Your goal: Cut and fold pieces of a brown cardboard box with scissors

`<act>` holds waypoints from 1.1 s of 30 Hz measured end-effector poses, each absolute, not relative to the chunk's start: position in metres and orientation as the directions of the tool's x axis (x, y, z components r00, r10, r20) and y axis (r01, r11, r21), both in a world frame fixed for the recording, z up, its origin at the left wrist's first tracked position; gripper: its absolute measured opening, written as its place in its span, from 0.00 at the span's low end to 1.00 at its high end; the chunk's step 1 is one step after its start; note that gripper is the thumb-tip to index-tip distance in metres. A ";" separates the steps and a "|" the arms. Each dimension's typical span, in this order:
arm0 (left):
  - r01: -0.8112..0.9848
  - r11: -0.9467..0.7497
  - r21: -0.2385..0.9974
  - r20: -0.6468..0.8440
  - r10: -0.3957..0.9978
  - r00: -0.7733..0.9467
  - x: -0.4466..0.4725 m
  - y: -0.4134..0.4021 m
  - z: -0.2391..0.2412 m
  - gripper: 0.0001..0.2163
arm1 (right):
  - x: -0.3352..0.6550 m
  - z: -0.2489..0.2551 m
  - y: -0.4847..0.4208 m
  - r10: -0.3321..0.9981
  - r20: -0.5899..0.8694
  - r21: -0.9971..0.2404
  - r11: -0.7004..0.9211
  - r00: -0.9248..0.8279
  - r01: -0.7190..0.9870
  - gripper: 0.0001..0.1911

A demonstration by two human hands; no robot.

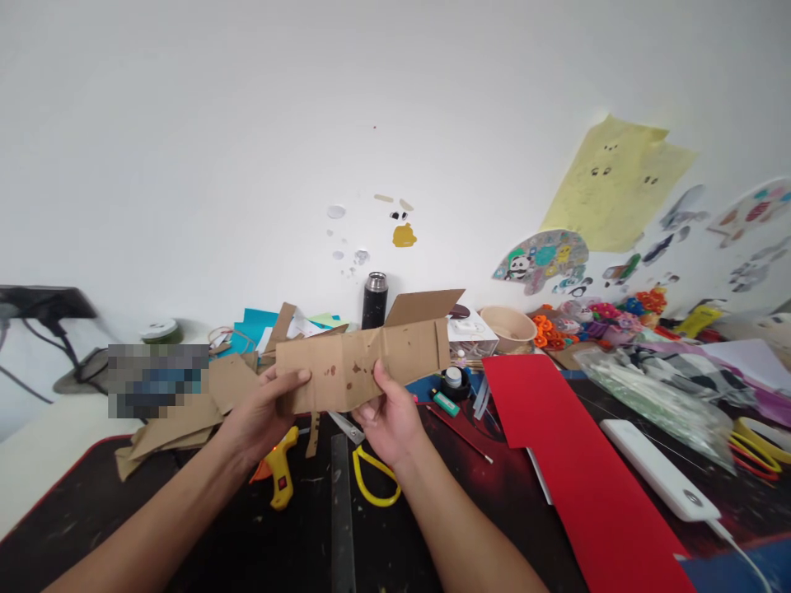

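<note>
I hold a flattened piece of brown cardboard (352, 362), stained with dark spots, up above the black work mat (235, 535). My left hand (263, 416) grips its left end, thumb on the front face. My right hand (386, 416) pinches its lower middle edge, thumb on the front. A folded flap rises at the cardboard's upper right. Below my hands lie yellow-handled scissors (371, 482), a yellow glue gun (279, 473) and a metal ruler (342, 511).
More cardboard scraps (179, 420) lie at the left. A red paper sheet (574, 461) and a white power bank (658, 469) lie at the right. A black flask (374, 299), a bowl (507, 327), tape and craft clutter line the wall.
</note>
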State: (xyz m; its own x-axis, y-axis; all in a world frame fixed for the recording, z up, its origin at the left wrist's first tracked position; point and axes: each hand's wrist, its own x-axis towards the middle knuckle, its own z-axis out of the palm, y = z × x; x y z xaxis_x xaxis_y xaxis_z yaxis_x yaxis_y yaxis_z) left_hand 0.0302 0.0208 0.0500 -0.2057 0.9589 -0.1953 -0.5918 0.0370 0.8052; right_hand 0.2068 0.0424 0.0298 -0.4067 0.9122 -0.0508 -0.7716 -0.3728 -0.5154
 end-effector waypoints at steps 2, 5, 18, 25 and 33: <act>-0.587 0.045 0.809 -0.190 0.963 -0.188 0.030 0.021 0.049 0.19 | 0.207 0.031 0.042 0.908 -0.058 -0.513 -0.385 -0.416 -0.767 0.17; -0.590 0.047 0.806 -0.195 0.962 -0.189 0.030 0.022 0.046 0.19 | 0.206 0.031 0.041 0.906 -0.074 -0.505 -0.395 -0.418 -0.767 0.17; -0.617 0.069 0.784 -0.188 0.973 -0.131 0.034 0.017 0.053 0.30 | 0.205 0.027 0.040 0.872 -0.083 -0.452 -0.464 -0.482 -0.762 0.17; -0.649 0.060 0.758 -0.163 0.981 -0.100 0.038 0.014 0.054 0.29 | 0.208 0.027 0.041 0.874 -0.083 -0.452 -0.461 -0.478 -0.764 0.15; -0.644 0.054 0.763 -0.174 0.977 -0.124 0.035 0.015 0.051 0.30 | 0.209 0.033 0.043 0.890 -0.109 -0.449 -0.441 -0.442 -0.777 0.16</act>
State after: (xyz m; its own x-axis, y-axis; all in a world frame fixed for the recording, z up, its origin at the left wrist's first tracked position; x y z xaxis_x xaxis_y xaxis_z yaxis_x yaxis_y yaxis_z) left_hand 0.0349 0.0146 0.0506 -0.1243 0.9769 -0.1737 -0.6441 0.0537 0.7631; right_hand 0.2088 0.0432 0.0331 -0.4423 0.8901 -0.1094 -0.7769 -0.4413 -0.4491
